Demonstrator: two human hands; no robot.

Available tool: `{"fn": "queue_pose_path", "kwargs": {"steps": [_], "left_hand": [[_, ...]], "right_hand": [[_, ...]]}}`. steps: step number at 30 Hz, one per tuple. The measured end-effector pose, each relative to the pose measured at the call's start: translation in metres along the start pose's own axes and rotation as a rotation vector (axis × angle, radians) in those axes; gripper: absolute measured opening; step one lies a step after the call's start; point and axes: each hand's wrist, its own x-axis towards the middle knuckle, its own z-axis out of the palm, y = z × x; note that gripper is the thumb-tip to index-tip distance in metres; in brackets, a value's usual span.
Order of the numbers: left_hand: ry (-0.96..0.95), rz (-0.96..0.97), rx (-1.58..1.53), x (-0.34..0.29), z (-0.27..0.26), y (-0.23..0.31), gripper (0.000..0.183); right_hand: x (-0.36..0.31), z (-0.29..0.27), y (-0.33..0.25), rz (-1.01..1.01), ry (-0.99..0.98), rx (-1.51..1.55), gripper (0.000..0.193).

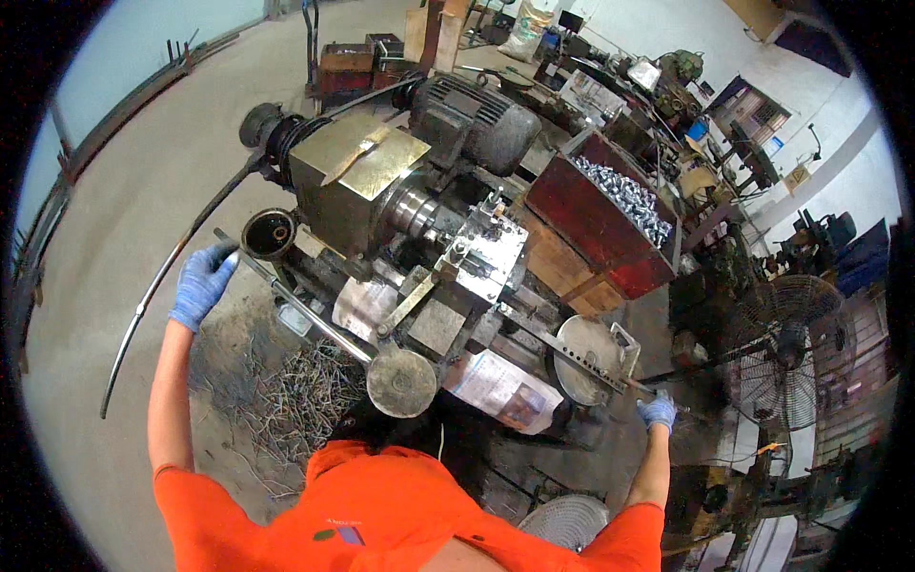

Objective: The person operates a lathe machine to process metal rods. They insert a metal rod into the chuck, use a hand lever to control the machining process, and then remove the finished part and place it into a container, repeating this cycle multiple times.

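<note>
Both my hands wear blue gloves. At the left, my left hand (202, 284) closes its fingers near the upper end of a long metal bar (319, 321), which slants down beside a round metal disc (401, 383). Far to the right, my right hand (657, 411) is closed round the end of a lever (637, 385) joined to a flat bar with holes (569, 349). Between my hands stands a lathe-like machine with a bright spindle (413, 209) and a shiny metal tool block (488, 250). What sits in the spindle is too small to make out.
A red bin (591, 219) full of small shiny metal parts stands behind the machine, next to a motor (474, 119). Thin metal rods (305, 400) lie heaped on the floor at the left. A thin curved pipe (157, 286) arcs beyond my left hand. A fan (786, 343) stands at the right.
</note>
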Motion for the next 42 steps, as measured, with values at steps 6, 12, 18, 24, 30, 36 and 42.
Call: {"fn": "queue_pose_path", "kwargs": {"steps": [6,12,18,24,30,36,42], "left_hand": [[0.252,0.136,-0.001,0.06,0.02,0.124,0.047],[0.192,0.322,0.419,0.095,0.073,0.128,0.046],[0.306,0.405,0.198,0.084,0.079,0.135,0.041],[0.241,0.507,0.114,0.09,0.082,0.138,0.03],[0.052,0.548,-0.053,0.027,0.112,0.19,0.028],[0.014,0.497,-0.073,0.038,0.147,0.21,0.024],[-0.162,0.45,0.19,0.027,0.155,0.202,0.022]], "right_hand": [[-0.03,0.026,0.015,-0.003,0.183,0.097,0.062],[-0.073,0.054,0.027,0.007,0.218,0.201,0.059],[-0.107,0.069,0.039,0.054,0.145,0.257,0.065],[-0.109,0.06,0.023,0.127,0.158,0.273,0.06],[-0.114,0.069,0.028,0.121,0.277,0.252,0.052],[-0.105,0.065,0.026,0.123,0.242,0.246,0.049],[-0.111,0.071,0.022,0.129,0.34,0.24,0.049]]}}
